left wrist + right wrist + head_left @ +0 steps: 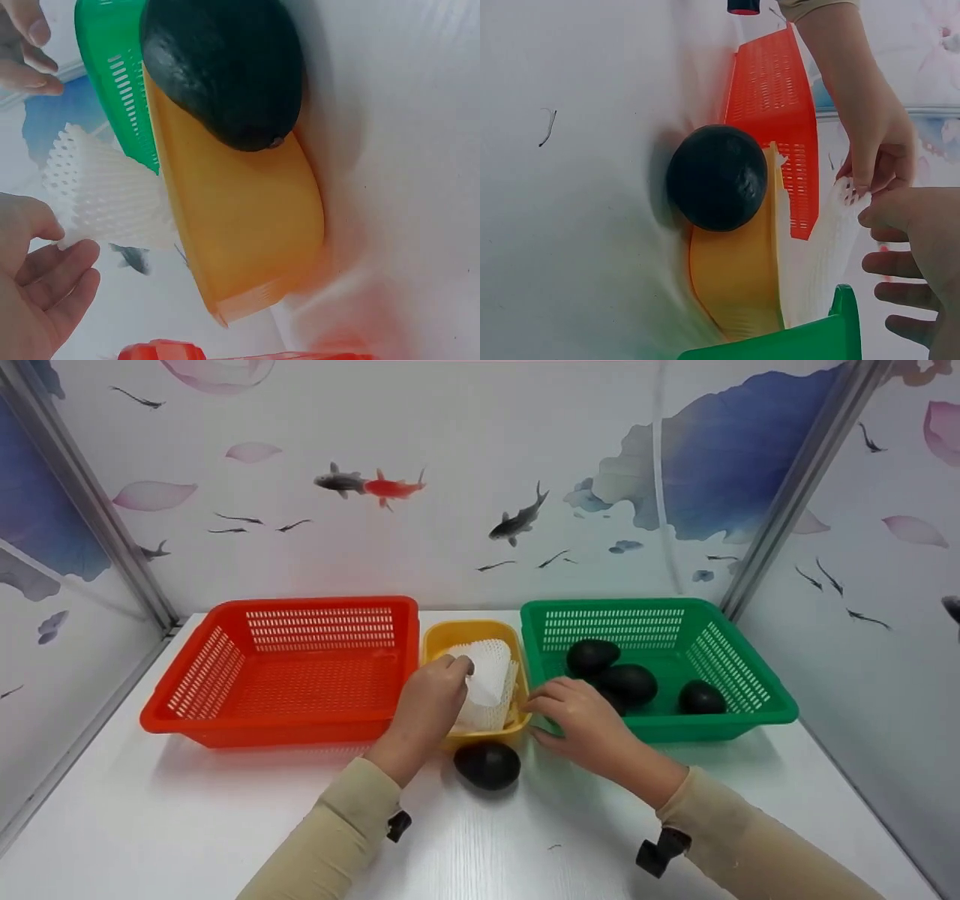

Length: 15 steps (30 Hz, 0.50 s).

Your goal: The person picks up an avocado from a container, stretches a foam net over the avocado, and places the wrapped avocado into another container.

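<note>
My left hand point(429, 701) pinches the edge of a white foam fruit net point(491, 671) between thumb and fingertips. The net stands up out of a small yellow basket point(471, 628), where more white netting lies. In the left wrist view, the raised foam net point(105, 191) shows its open mesh. My right hand point(589, 726) hovers at the basket's right rim; its fingers point(900, 294) are spread and relaxed, holding nothing. A smooth, dark avocado point(487, 766) rests on the table against the basket's front; its stem nub shows in the left wrist view.
To the left stands a red basket point(281, 727) with slotted walls. At the right, a green basket point(757, 690) holds several dark avocados point(630, 684). Printed wall panels point(465, 435) enclose the white table point(480, 855) at the back and sides.
</note>
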Each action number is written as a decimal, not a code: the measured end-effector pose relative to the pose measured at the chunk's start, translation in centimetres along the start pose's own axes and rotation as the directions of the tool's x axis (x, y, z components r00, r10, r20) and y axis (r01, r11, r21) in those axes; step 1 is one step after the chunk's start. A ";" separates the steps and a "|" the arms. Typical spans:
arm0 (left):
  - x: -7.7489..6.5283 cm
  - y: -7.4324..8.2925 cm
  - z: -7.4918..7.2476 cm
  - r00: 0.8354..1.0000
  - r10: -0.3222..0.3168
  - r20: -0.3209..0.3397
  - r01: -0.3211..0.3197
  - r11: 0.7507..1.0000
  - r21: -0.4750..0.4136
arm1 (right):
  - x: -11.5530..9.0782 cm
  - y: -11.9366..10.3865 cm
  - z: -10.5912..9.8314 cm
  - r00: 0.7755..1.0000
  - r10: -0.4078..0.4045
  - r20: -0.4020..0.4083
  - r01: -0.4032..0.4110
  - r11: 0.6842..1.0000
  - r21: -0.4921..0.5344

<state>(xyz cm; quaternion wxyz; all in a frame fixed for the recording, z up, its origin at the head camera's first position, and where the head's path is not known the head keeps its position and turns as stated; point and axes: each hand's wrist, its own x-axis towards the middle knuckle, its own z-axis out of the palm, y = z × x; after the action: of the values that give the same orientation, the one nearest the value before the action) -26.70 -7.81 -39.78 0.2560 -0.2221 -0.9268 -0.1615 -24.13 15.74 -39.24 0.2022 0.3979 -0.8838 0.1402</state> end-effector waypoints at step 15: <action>-0.8 -1.0 -2.7 0.983 -0.022 -0.183 -0.013 0.982 -0.189 | -0.2 0.3 0.4 0.996 -0.048 -0.069 0.048 0.999 -0.011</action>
<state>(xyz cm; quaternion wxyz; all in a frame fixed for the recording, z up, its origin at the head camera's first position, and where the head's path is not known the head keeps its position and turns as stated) -25.46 -10.04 -38.20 0.3180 -0.2274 -0.8801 -0.2693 -24.29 15.89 -39.76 0.2380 0.4128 -0.8671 0.1449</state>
